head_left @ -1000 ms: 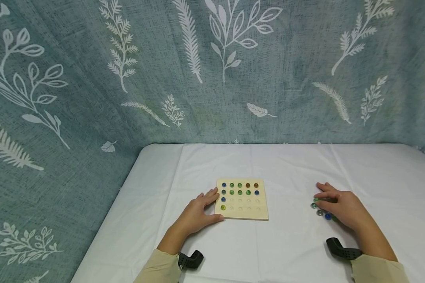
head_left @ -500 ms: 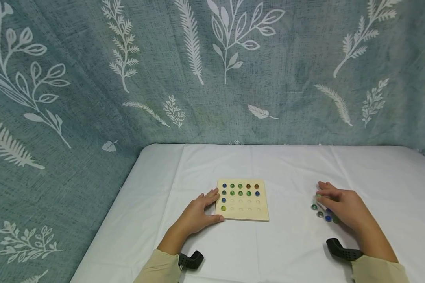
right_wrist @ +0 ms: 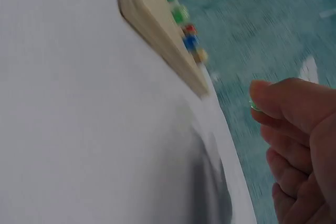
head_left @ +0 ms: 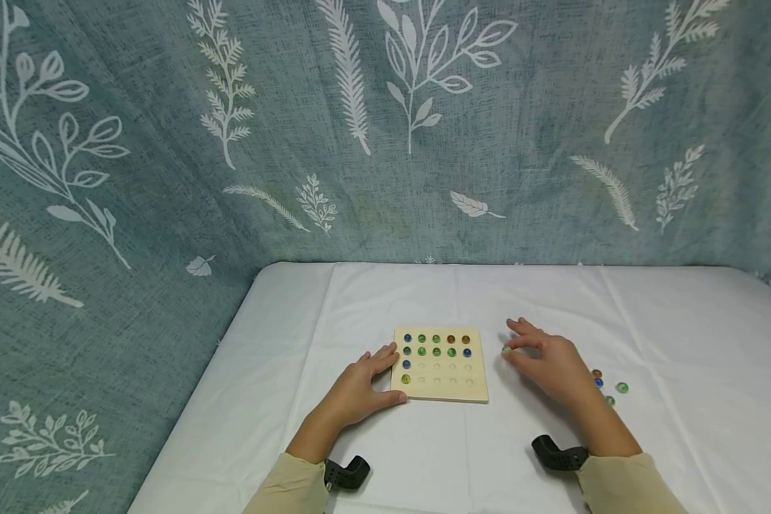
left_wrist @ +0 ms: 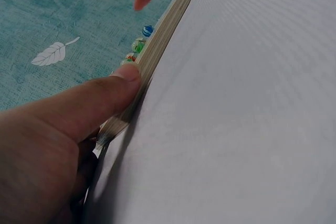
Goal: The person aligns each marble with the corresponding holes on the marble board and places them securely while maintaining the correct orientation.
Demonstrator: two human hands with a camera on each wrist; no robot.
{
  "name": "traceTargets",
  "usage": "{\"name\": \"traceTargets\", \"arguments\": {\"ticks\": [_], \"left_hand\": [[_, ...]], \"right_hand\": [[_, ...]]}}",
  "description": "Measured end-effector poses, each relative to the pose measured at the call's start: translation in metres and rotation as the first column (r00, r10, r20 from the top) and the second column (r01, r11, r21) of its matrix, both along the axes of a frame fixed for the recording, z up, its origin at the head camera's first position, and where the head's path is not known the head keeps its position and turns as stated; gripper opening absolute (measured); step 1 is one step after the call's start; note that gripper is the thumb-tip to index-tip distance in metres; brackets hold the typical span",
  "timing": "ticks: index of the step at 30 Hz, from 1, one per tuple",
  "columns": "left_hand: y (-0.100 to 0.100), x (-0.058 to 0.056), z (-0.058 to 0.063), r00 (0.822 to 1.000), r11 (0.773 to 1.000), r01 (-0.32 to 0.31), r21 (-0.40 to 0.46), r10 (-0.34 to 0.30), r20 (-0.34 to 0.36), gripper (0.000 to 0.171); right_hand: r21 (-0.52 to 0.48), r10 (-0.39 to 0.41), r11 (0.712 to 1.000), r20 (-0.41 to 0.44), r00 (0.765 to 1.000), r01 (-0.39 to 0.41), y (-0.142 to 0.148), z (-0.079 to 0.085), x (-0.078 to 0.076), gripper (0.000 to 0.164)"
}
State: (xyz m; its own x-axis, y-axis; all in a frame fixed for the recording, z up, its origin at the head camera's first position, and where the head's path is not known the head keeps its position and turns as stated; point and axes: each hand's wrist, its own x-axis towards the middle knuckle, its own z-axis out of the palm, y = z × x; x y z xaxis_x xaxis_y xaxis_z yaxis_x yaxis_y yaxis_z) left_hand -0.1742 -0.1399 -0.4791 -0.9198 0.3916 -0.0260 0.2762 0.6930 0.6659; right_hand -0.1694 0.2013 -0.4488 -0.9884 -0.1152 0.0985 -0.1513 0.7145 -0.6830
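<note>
A square wooden board with rows of small hollows lies on the table; glass marbles fill the two far rows and the start of the two near rows. My left hand rests against its left side, fingers extended, with the thumb pressing the near edge. To the right of the board, my right hand pinches a green marble between thumb and index finger, above the cloth. The right wrist view shows only a sliver of that marble.
Several loose marbles in green, blue and brown lie beside the right forearm, which may hide others. White cloth covers the table. A patterned teal curtain hangs behind and at the left.
My right hand has moved left from the loose marbles toward the board, carrying the green marble. The left hand and the board have stayed in place.
</note>
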Motion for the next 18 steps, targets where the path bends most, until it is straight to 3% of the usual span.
{"name": "traceTargets", "arguments": {"ticks": [7,18], "left_hand": [[0.0,0.001,0.002,1.0,1.0,0.005,-0.009,-0.005,0.001,0.079],[-0.002,-0.001,0.0,1.0,0.999,0.02,-0.033,-0.02,-0.006,0.078]], "right_hand": [[0.002,0.072,0.997,-0.079,0.994,-0.072,-0.05,-0.006,-0.007,0.016],[0.108,0.209,0.974,-0.075,0.975,-0.2,-0.098,-0.008,-0.011,0.02]]}}
